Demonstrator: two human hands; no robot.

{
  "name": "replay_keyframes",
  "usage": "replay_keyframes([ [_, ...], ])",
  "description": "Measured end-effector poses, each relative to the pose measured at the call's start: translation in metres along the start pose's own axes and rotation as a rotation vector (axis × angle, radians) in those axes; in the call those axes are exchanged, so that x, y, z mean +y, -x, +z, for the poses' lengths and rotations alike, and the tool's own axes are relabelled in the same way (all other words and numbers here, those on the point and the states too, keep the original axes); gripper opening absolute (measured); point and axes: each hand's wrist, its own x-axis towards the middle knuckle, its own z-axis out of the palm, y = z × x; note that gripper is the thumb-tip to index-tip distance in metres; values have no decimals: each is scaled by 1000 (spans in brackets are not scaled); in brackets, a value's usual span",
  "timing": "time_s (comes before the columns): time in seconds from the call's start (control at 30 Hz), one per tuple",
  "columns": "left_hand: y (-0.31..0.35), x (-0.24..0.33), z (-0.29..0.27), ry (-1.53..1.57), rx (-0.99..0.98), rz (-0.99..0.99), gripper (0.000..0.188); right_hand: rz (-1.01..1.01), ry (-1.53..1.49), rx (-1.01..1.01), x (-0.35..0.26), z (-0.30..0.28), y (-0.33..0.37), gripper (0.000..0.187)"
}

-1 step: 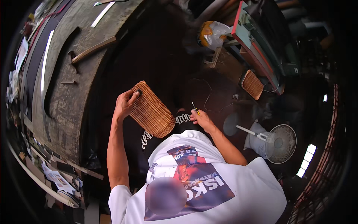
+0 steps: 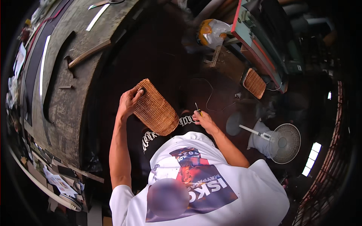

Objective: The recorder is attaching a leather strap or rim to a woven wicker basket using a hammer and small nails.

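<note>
The workbench (image 2: 69,126) stands to your left. The brown woven piece (image 2: 156,109) is in front of your torso, toward your left side. Its long axis runs diagonally: the squared end points forward-left, the rounded end back-right toward your lap. Your left forearm (image 2: 120,147) extends nearly straight forward; your right forearm (image 2: 228,145) angles forward and inward. Your left hand (image 2: 128,101) pinches the squared end, thumb on the near face, fingers largely hidden. Your right hand (image 2: 204,119) is closed around a yellow-and-black-handled tool (image 2: 200,112), thin shaft pointing forward.
</note>
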Motion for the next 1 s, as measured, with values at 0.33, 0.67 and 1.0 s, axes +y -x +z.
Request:
replay_keyframes([
  [0.33, -146, 29, 362, -28, -238, 4, 38, 128, -367, 139, 127, -216, -74, 49],
  [0.67, -212, 59, 542, 148, -393, 9, 41, 277, -381, 467, 223, -334, -137, 36],
  [1.0, -243, 78, 589, -157, -332, 2, 43, 310, -452, 429, 245, -374, -177, 31],
])
